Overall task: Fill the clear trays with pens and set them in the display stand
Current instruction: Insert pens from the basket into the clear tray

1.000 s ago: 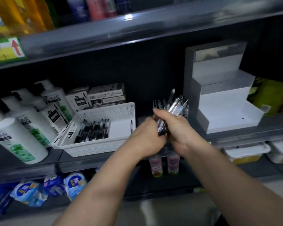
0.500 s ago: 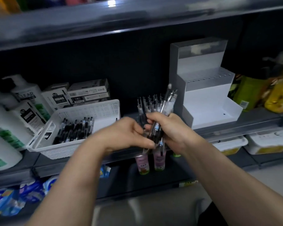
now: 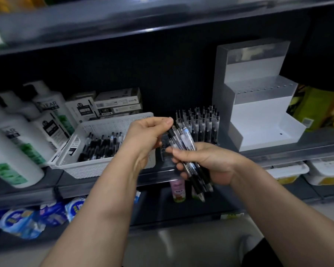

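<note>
Left hand (image 3: pixel 146 135) rose, pinching half-hidden pens (image 3: pixel 184 140)

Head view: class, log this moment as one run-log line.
left hand pinches one pen | right hand grips pen bundle | full tray on shelf | stand holds no tray

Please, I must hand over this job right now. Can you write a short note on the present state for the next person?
Left hand: pinches the top of one pen in the bundle of pens.
Right hand: grips that bundle.
Done: one clear tray stands full of upright pens, just left of the display stand.
Left: the stand holds no tray yet. More pens lie in the white basket.
</note>
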